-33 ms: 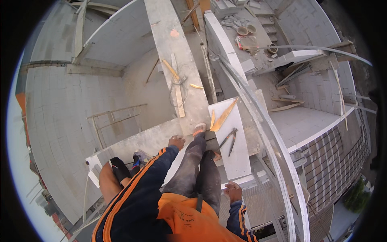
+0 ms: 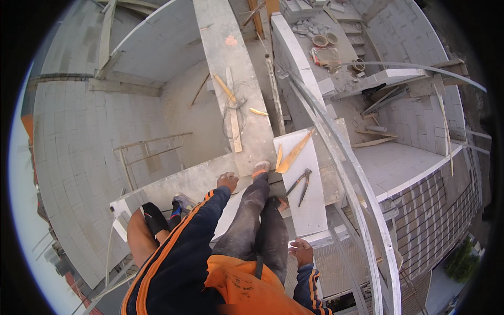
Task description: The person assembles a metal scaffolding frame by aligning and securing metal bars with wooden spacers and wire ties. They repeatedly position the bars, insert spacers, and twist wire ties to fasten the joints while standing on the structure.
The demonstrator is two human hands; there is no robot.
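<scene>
My left hand [image 2: 227, 181] hovers by my knee above the pale ledge, fingers loosely bent and apart, holding nothing visible. Beside the near end of a white block [image 2: 310, 212] is my right hand [image 2: 301, 251], its fingers partly spread and nothing in them. On that block lie dark-handled pincers [image 2: 298, 187] and a pointed wood offcut [image 2: 295, 152]. Farther off, a hammer [image 2: 226, 89] with a yellow handle rests on the long dusty plank [image 2: 247, 58], among a loop of wire [image 2: 227, 123] and a narrow wooden strip [image 2: 234, 126].
Long metal rails [image 2: 349, 163] curve past my right side. Another person's bent leg [image 2: 140, 236] is at the left. Block walls [image 2: 84, 142] enclose a lower floor [image 2: 181, 113] with a metal frame [image 2: 152, 149]. Buckets [image 2: 319, 40] stand at the far right.
The view has shifted very slightly, so the plank and tools sit a little farther right. Both hands keep nearly the same pose; the left is marginally higher in the picture.
</scene>
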